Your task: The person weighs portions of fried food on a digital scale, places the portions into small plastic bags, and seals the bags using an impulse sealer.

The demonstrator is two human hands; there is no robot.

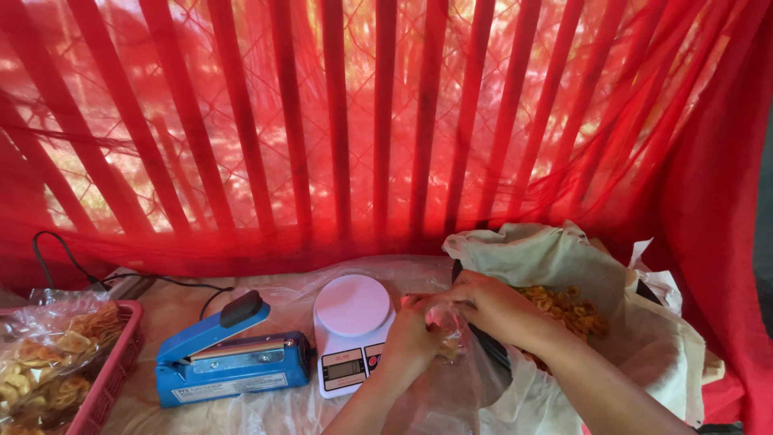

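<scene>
A: Hands meet at the middle of a table, seen from above. The left hand (pixel 411 334) pinches the mouth of a clear bag (pixel 447 366), fingers closed on the plastic. The right hand (pixel 495 310) is curled at the same opening, closed around something small; whether that is plastic or snacks I cannot tell.

B: Where is the bag?

A: Between the hands, hanging down toward the table edge, just right of a white scale (pixel 350 330). A few golden pieces show inside it.

B: What else is there?

A: Behind the right hand, a dark bin (pixel 491 348) lined with pale cloth (pixel 547 254) holds fried ring snacks (pixel 568 310). Left of the scale sits a blue heat sealer (pixel 229 362), its cord (pixel 72 266) trailing back. At far left, a red basket (pixel 117 362) holds filled packs (pixel 48 362). A red net curtain (pixel 362 121) hangs behind.

B: What could go wrong?

A: In my judgement, the bag is thin and held only by its rim. If the left pinch slips, the mouth may fold shut and pieces fall onto the table. The bag also hangs close to the scale, so a swing could knock it.
</scene>
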